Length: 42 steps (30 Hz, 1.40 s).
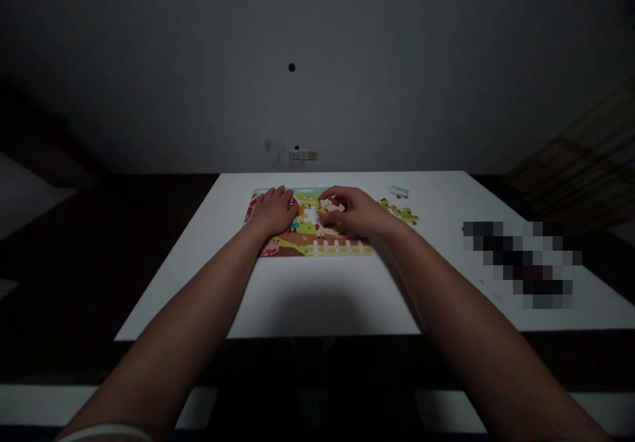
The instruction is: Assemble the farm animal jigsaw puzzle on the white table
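Right now your left hand (274,210) lies spread flat on the left part of the farm jigsaw puzzle (310,238) at the desk's (317,296) far middle, while your right hand (353,212) pinches a piece (331,205) just right of the white gap (310,214), nearer it than the left.

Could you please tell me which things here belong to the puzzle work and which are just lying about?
In use: left hand, right hand, puzzle, loose pieces.
Lying about: table, wall socket.
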### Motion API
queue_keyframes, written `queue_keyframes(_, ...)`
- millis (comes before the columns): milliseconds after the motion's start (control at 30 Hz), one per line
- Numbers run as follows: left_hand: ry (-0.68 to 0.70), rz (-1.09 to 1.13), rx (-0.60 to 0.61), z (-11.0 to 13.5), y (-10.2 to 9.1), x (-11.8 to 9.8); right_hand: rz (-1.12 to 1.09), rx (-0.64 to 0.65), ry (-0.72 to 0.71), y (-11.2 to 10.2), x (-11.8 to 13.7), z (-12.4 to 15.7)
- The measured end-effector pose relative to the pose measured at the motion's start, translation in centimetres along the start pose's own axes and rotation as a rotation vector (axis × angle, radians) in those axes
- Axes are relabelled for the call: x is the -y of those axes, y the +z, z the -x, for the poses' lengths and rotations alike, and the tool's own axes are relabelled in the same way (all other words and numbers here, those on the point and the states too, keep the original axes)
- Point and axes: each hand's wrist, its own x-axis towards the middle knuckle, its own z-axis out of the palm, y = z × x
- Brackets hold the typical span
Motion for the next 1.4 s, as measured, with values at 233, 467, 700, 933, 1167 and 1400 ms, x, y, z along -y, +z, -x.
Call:
queue_keyframes(233,-0.010,0.000,-0.006,0.1,-0.1,-0.1,-0.023,-0.213,-0.023,5.0,-1.4,-2.6)
queue_keyframes(467,-0.004,-0.004,-0.012,0.3,-0.2,-0.4,0.214,-0.184,-0.079,4.3,-0.5,-1.9)
queue_keyframes(700,0.000,0.018,-0.028,0.4,-0.3,-0.6,0.478,-0.156,-0.064,3.6,-0.3,-1.7)
queue_keyframes(933,-0.002,0.002,-0.019,0.3,-0.3,-0.6,0.747,-0.116,-0.051,3.4,-0.2,-1.8)
queue_keyframes(1167,-0.005,-0.008,-0.023,0.3,-0.4,-0.5,0.802,-0.090,-0.051,3.6,0.2,-1.7)
queue_keyframes(1400,0.000,-0.012,-0.028,0.4,-0.5,-0.5,0.795,-0.096,-0.088,3.6,0.4,-1.4)
